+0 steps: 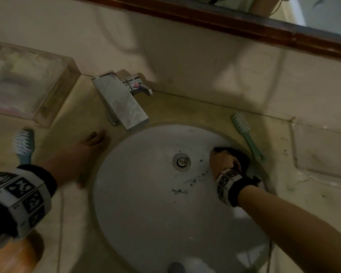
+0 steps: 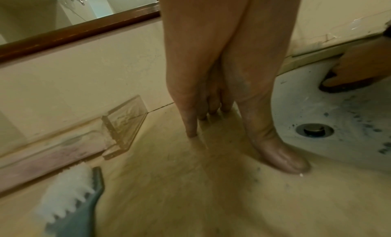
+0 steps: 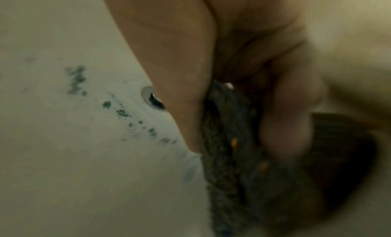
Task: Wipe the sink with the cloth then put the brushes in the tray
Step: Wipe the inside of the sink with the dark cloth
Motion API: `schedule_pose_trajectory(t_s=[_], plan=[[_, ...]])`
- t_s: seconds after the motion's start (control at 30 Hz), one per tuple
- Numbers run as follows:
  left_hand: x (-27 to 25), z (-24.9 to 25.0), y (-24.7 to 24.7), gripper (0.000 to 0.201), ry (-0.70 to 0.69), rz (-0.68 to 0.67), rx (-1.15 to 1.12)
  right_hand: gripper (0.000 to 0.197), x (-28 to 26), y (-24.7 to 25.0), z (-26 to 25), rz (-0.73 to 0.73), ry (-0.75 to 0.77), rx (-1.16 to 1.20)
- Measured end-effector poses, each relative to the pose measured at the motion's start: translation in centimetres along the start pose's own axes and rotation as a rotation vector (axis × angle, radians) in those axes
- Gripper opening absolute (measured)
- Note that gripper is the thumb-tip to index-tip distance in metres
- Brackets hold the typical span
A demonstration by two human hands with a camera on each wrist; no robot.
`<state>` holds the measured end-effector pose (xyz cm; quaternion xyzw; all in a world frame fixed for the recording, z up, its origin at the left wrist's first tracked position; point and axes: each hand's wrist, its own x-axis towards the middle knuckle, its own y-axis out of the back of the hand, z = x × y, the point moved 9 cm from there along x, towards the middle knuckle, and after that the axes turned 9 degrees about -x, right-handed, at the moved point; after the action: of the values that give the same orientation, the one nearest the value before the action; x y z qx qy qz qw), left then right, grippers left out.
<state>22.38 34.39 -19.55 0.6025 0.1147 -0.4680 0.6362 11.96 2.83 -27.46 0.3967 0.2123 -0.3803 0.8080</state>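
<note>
Your right hand (image 1: 225, 161) is down in the sink (image 1: 142, 209), at about 3 o'clock from the drain (image 1: 182, 161), fingers (image 3: 285, 123) clenched around the dark cloth (image 1: 242, 157). The cloth is bunched under your palm and pressed against the basin wall just below the rim. The right wrist view shows it as coarse dark fabric w/ small orange flecks, pinched between thumb and fingers.

Blue-green specks (image 1: 185, 188) lie on the white basin from about 4 to 6 o'clock of the drain, btwn the drain and your right wrist.

Your left hand (image 1: 81, 152) rests on the counter (image 1: 77, 223) at about 9 o'clock of the sink, fingers released and straight, tips and thumb touching the surface, holding nothing.

2 brushes lie on the counter. The blue brush (image 1: 24, 144) is at about 9 o'clock of your left hand, bristles up, just in front of the tray (image 1: 47, 107). The green brush (image 1: 246, 133) lies at about 2 o'clock of the sink, beside the rim, its handle end close to the cloth.

The clear tray sits against the wall at 10 o'clock; its contents are too blurred to tell. The tap (image 1: 122, 103) stands at 11 o'clock, spout reaching over the basin edge.
</note>
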Motion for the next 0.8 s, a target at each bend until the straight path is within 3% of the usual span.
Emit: schedule_pose_trajectory(t_s=[0.13, 0.23, 0.33, 0.43, 0.53, 0.63, 0.7, 0.8], plan=[[0.3, 0.0, 0.2, 0.129, -0.027, 0.045, -0.011, 0.043, 0.0, -2.5, -2.3, -0.068, 0.081, 0.148], [0.1, -0.1, 0.1, 0.128, -0.007, 0.029, -0.017, 0.037, -0.7, -2.2, -2.3, -0.007, 0.167, 0.211], [0.1, -0.1, 0.2, 0.132, -0.005, 0.04, 0.001, 0.044, -2.0, -1.9, -2.0, 0.001, 0.252, 0.382], [0.1, 0.0, 0.2, 0.135, 0.003, 0.047, -0.015, 0.038, -1.9, 0.2, -1.9, 0.103, 0.171, 0.356], [0.1, 0.1, 0.3, 0.135, -0.007, 0.049, -0.023, 0.038, -0.6, 1.2, -1.2, 0.055, 0.064, 0.239], [0.2, -0.1, 0.3, 0.136, -0.01, 0.067, -0.027, 0.032, 0.9, 1.7, -0.2, 0.095, 0.023, 0.343], [0.2, -0.1, 0.3, 0.137, -0.015, 0.068, -0.059, 0.033, 1.3, 1.5, -0.8, 0.079, 0.029, 0.48], [0.1, 0.0, 0.3, 0.137, -0.01, 0.066, -0.102, 0.045, 1.7, 2.0, -2.8, 0.105, 0.142, 0.487]])
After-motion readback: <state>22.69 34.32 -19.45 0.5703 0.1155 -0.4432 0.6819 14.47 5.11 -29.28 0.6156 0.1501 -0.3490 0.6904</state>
